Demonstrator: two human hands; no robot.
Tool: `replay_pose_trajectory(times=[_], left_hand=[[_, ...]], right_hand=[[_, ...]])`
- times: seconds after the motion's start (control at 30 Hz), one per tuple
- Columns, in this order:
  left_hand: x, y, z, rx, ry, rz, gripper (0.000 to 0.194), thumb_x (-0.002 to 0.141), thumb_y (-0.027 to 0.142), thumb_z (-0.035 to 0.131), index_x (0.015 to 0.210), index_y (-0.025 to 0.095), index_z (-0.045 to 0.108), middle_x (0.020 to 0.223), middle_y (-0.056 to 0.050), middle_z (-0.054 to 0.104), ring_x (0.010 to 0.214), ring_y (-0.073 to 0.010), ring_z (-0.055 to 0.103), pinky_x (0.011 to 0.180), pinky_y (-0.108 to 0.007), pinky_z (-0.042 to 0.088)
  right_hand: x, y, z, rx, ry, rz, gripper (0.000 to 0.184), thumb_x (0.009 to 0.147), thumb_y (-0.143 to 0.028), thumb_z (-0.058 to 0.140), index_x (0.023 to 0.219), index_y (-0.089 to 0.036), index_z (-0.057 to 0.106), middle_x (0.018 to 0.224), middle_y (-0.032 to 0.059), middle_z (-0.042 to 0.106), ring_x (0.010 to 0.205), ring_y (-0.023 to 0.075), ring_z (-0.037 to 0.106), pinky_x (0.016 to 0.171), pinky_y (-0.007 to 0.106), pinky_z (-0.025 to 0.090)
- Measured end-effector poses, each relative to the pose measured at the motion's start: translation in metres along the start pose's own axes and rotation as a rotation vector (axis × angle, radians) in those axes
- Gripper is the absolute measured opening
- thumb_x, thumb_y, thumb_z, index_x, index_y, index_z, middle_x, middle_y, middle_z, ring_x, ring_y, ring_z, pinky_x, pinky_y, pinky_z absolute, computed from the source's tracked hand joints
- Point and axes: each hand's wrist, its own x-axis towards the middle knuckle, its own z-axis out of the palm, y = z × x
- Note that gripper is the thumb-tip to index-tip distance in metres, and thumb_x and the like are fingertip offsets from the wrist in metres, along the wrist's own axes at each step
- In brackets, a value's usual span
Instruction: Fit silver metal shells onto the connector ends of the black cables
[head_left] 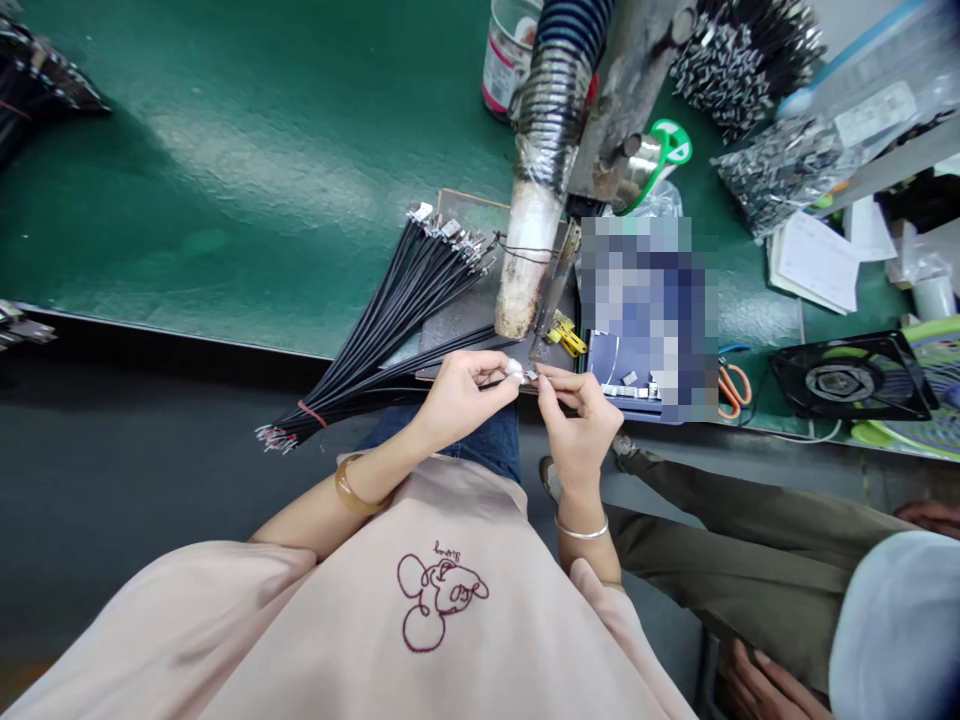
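Observation:
At the table edge, my left hand is closed in a pinch on the end of a black cable. White material covers a fingertip of that hand. Close beside it, the thumb and fingers of my right hand pinch a small metal connector, which meets the cable end; its details are too small to make out. To the left of both hands lies a bundle of black cables with metal connectors at the far end. A red band ties its near end.
A hose nozzle hangs just above my hands. Behind them lies a yellow tool. A blue tray, partly blurred, holds small metal parts. Farther right are orange-handled scissors and a black fan. Another person's legs are at right.

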Motion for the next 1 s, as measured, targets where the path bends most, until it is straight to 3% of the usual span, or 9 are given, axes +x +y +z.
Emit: replay_pose_trajectory(times=[0.07,0.17,0.27,0.37,0.47,0.67,0.83,1.0], left_hand=[[-0.001,0.001,-0.002,-0.011,-0.066,0.013,0.012,0.078,0.021,0.065,0.071,0.012,0.071,0.064,-0.001,0.063,0.059,-0.0103,0.054,0.059,-0.021,0.044],[-0.002,0.001,-0.003,-0.022,-0.107,0.024,0.014,0.080,0.022,0.065,0.073,0.011,0.070,0.069,-0.002,0.067,0.063,-0.0108,0.057,0.063,-0.021,0.046],[-0.001,-0.002,-0.003,-0.045,-0.102,0.022,0.017,0.083,0.024,0.064,0.073,0.011,0.069,0.069,-0.002,0.066,0.063,-0.0107,0.057,0.063,-0.021,0.046],[-0.001,-0.005,-0.004,-0.072,-0.106,0.016,0.018,0.083,0.026,0.064,0.075,0.011,0.071,0.071,-0.003,0.067,0.066,-0.0125,0.059,0.065,-0.022,0.046],[0.000,-0.004,-0.005,-0.041,-0.090,0.039,0.018,0.084,0.026,0.064,0.076,0.012,0.074,0.070,-0.003,0.067,0.066,-0.0137,0.058,0.061,-0.023,0.044],[0.003,0.001,-0.003,0.162,0.036,0.155,0.016,0.080,0.018,0.064,0.078,0.012,0.078,0.059,0.001,0.056,0.053,-0.0080,0.041,0.051,-0.021,0.032],[0.005,0.001,0.001,0.146,0.105,0.144,0.017,0.079,0.016,0.063,0.083,0.012,0.078,0.068,-0.001,0.069,0.054,-0.0073,0.047,0.052,-0.019,0.037],[0.004,-0.001,0.002,0.127,0.131,0.162,0.018,0.079,0.012,0.062,0.085,0.013,0.078,0.074,-0.002,0.072,0.060,-0.0089,0.056,0.054,-0.017,0.043]], right_hand=[[0.000,-0.001,-0.004,0.037,-0.038,0.029,0.003,0.089,-0.020,0.062,0.088,-0.021,0.064,0.100,0.0043,0.078,0.081,0.0147,0.077,0.069,0.024,0.064],[-0.003,-0.004,-0.008,-0.060,-0.057,-0.174,0.009,0.087,-0.014,0.064,0.089,-0.022,0.065,0.105,0.0045,0.078,0.083,0.0146,0.077,0.069,0.024,0.062],[-0.005,-0.002,-0.007,-0.137,-0.030,-0.343,0.017,0.084,-0.008,0.066,0.094,-0.023,0.065,0.099,0.0031,0.079,0.089,0.0152,0.077,0.079,0.025,0.062],[-0.006,0.002,-0.002,-0.133,0.048,-0.269,0.014,0.085,-0.010,0.066,0.092,-0.022,0.066,0.103,0.0054,0.078,0.092,0.0166,0.076,0.079,0.026,0.062],[-0.004,0.005,0.003,-0.089,0.040,-0.149,0.007,0.088,-0.015,0.063,0.090,-0.021,0.065,0.106,0.0061,0.078,0.093,0.0178,0.076,0.075,0.028,0.063],[0.002,0.004,0.007,-0.141,0.054,-0.280,0.014,0.086,-0.009,0.064,0.093,-0.021,0.064,0.111,0.0077,0.077,0.102,0.0176,0.074,0.086,0.028,0.061],[0.007,0.005,0.009,-0.093,0.032,-0.239,0.010,0.087,-0.012,0.064,0.091,-0.021,0.064,0.114,0.0083,0.076,0.102,0.0175,0.074,0.087,0.029,0.061],[0.009,0.005,0.011,-0.078,0.038,-0.231,0.009,0.087,-0.013,0.065,0.090,-0.022,0.065,0.112,0.0071,0.077,0.101,0.0183,0.075,0.087,0.031,0.062]])
